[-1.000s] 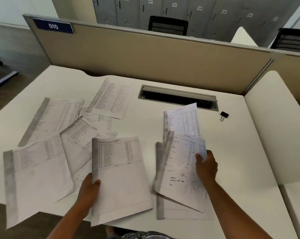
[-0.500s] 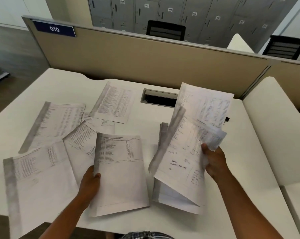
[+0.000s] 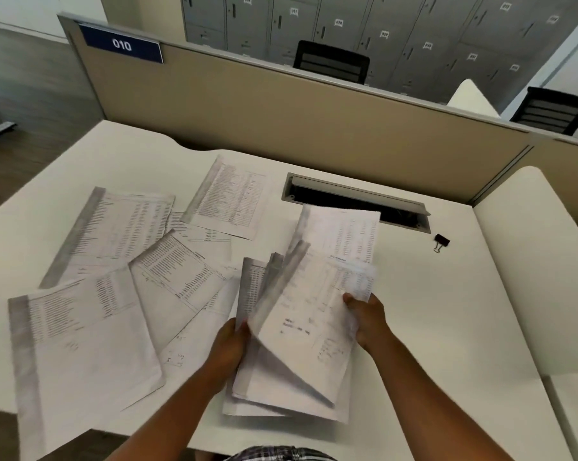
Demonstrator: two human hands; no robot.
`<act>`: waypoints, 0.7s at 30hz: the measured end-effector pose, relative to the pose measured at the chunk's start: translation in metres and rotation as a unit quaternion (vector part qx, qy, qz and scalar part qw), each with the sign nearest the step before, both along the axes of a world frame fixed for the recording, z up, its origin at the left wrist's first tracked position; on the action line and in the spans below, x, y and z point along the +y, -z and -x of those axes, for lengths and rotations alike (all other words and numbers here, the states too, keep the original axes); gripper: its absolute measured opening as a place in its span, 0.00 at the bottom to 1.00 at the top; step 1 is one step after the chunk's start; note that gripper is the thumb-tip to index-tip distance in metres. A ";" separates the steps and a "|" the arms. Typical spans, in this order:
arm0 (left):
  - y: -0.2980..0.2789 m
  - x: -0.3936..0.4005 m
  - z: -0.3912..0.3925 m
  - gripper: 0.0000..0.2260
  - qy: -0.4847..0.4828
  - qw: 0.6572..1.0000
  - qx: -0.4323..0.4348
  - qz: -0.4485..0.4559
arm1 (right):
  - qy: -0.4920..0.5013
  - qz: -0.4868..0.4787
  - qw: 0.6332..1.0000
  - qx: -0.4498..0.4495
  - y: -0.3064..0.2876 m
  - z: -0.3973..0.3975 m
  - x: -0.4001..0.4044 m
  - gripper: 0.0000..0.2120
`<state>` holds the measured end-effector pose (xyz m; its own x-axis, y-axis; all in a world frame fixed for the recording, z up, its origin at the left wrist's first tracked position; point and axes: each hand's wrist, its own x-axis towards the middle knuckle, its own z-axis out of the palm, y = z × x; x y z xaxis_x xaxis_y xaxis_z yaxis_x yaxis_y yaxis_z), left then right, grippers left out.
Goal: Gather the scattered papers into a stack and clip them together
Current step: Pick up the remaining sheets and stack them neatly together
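Gathering is mid-way: both hands, left and right, each keep a pinching grip on the partial stack above the worktop. Next, I judge, collect the loose sheets at left; the binder clip waits well apart at right

Your held sheets are blurring, print unreadable; they are hiding your right hand fingers and the sheets beneath.

Loose printed white paper sheets cover the left half of the white surface. Right side bare up to the small black binder clip. Open grey cable slot and beige partition panel block the back.
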<state>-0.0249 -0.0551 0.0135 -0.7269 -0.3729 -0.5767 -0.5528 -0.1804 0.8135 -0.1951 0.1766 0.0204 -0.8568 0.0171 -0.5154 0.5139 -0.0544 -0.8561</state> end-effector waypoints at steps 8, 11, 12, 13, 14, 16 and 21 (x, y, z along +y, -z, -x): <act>0.005 -0.013 -0.008 0.19 0.047 0.997 0.022 0.050 | -0.041 -0.178 0.978 0.101 0.008 -0.006 -0.012 0.11; 0.008 -0.020 -0.008 0.19 0.055 0.994 0.005 0.099 | -0.026 -0.188 0.976 0.102 0.006 -0.001 -0.006 0.09; 0.010 -0.023 -0.008 0.19 0.061 0.991 -0.003 0.119 | -0.016 -0.182 0.978 0.100 0.004 0.002 -0.004 0.08; 0.012 -0.025 -0.010 0.19 0.066 0.989 -0.011 0.135 | -0.006 -0.174 0.980 0.099 0.004 0.004 0.000 0.07; 0.013 -0.028 -0.011 0.18 0.067 0.987 -0.021 0.145 | 0.001 -0.165 0.981 0.102 0.003 0.006 0.005 0.06; 0.014 -0.034 -0.013 0.19 0.057 0.984 -0.050 0.161 | 0.008 -0.147 0.983 0.108 -0.002 0.010 0.014 0.08; 0.011 -0.041 -0.018 0.20 -0.001 0.985 -0.059 0.163 | 0.014 -0.102 0.990 0.096 -0.015 0.006 0.029 0.13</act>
